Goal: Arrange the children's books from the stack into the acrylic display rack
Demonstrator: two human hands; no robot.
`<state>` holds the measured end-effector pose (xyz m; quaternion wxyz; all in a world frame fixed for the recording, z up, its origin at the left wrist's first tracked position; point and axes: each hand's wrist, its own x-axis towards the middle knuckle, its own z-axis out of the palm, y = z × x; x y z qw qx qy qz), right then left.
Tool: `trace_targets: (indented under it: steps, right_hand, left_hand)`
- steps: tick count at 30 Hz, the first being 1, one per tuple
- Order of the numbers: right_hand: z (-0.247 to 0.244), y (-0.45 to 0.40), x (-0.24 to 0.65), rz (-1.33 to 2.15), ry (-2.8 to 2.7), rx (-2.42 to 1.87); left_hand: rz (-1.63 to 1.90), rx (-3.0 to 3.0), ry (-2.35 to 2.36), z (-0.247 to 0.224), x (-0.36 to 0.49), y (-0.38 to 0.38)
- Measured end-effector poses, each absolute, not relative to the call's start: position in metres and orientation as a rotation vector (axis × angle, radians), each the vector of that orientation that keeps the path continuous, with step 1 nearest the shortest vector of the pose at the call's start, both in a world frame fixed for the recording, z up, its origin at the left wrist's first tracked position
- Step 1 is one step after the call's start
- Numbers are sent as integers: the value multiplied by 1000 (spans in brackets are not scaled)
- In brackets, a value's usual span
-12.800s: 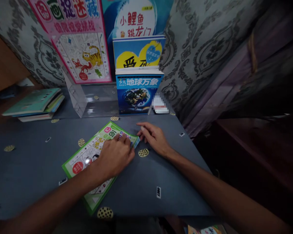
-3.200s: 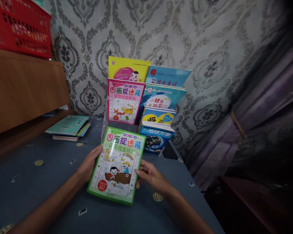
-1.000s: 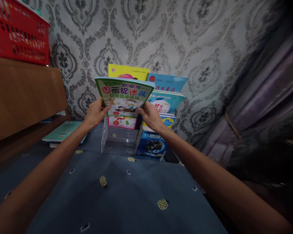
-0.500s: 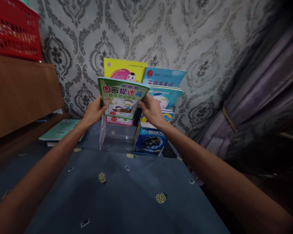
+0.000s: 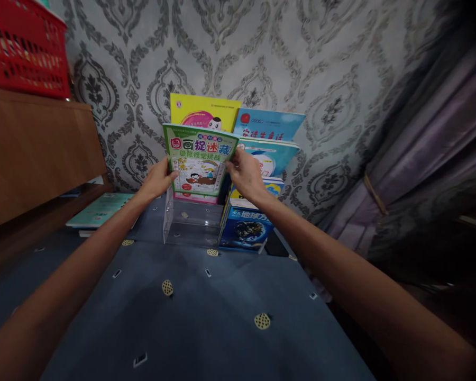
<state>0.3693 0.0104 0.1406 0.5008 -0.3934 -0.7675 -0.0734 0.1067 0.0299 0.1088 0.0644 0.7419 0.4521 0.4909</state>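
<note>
Between my two hands a green-edged picture book (image 5: 200, 159) stands nearly upright, cover facing me, over a clear tiered book rack (image 5: 190, 235). My left hand (image 5: 158, 180) grips its left edge, thumb on the cover. On the right edge, my right hand (image 5: 246, 172) holds it the same way. A pink-edged book (image 5: 196, 199) shows just below it. Behind stands a yellow book (image 5: 204, 108), partly covered. The rack's right side carries a blue book (image 5: 272, 121), a teal book (image 5: 275, 153) and a dark blue earth book (image 5: 244, 233). The rack's front left tier holds no book.
A short stack of teal-covered books (image 5: 101, 209) lies at the left. Beyond it are a wooden cabinet (image 5: 39, 153) and a red basket (image 5: 26, 50). A dark flat object (image 5: 276, 247) rests beside the rack. A curtain (image 5: 400, 153) hangs at the right.
The green-edged book has come down a little and stands more upright, covering more of the pink-edged book. Both hands keep their hold on its sides.
</note>
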Motion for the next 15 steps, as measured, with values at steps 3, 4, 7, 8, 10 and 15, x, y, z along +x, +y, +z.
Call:
trace_targets:
  steps: [3,4,7,8,10,15]
  right_hand:
    - [141,5,369,-254,-1851,-1057]
    - [142,3,369,-279,-1844,-1074]
    - [146,-5,370,-357,-1797,-1103]
    - [146,-7,370,-377,-1780,-1119]
    - [147,-9,370,-396,-1754,-1148]
    - [144,-8,372,-366,-1750,-1103]
  left_hand:
    - [1330,2367,1700,109,111,23]
    - [1285,2385,1779,109,113,20]
    - [1204,2374,1935,108,118,14]
    - [1193,2360,1966,108,119,13]
    - [1200,2329,2002,108,121,11]
    - [1313,2332,1934,107,120,14]
